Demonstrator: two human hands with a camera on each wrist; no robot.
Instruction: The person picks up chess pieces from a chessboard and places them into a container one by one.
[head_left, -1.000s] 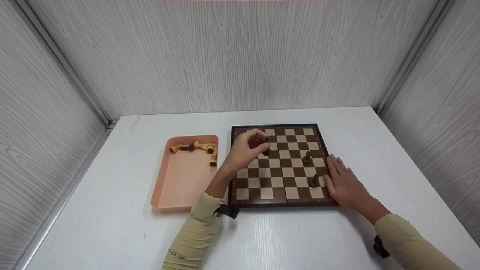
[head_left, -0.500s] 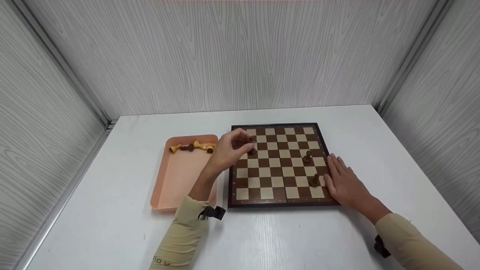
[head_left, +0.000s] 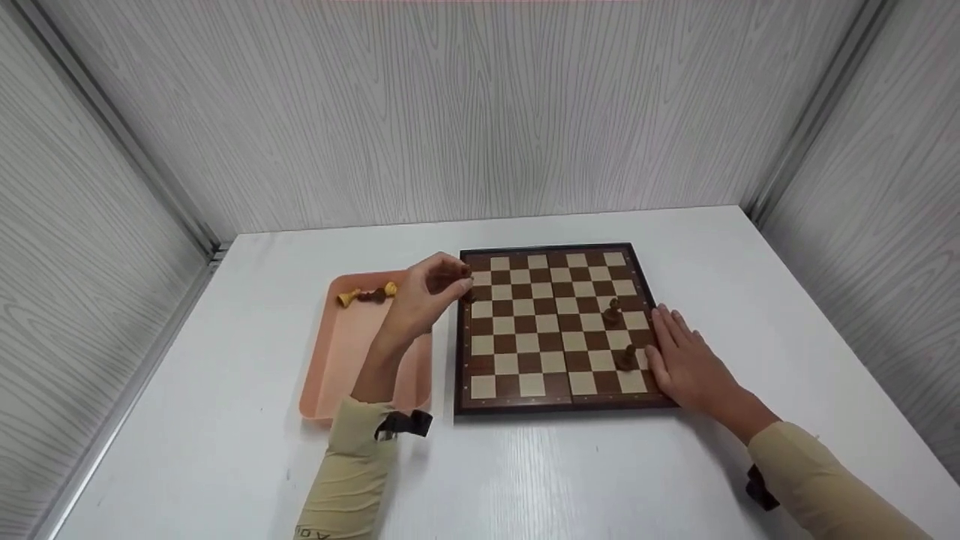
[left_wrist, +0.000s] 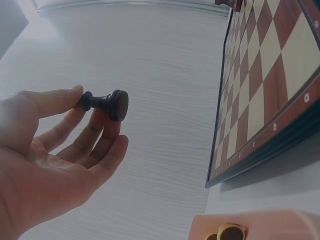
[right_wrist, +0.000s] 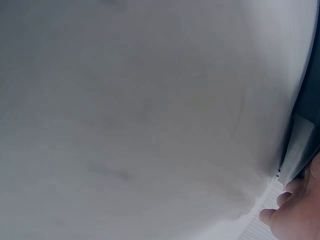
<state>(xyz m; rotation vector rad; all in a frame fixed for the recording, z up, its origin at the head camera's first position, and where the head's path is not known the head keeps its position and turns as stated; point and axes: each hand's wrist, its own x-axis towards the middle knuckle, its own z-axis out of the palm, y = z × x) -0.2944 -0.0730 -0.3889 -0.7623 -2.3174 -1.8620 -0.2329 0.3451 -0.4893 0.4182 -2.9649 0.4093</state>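
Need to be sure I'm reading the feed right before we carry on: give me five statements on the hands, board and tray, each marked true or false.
1. The left hand pinches a dark chess piece. True.
2. Both hands are holding pieces. False: the right hand lies against the side of the chessboard, and no piece shows in it.
3. Two dark pieces stand on the chessboard. True.
4. Every piece visible in the tray is dark. False: yellow pieces lie in the pink tray as well.
5. In the head view, the pink tray is to the left of the chessboard. True.
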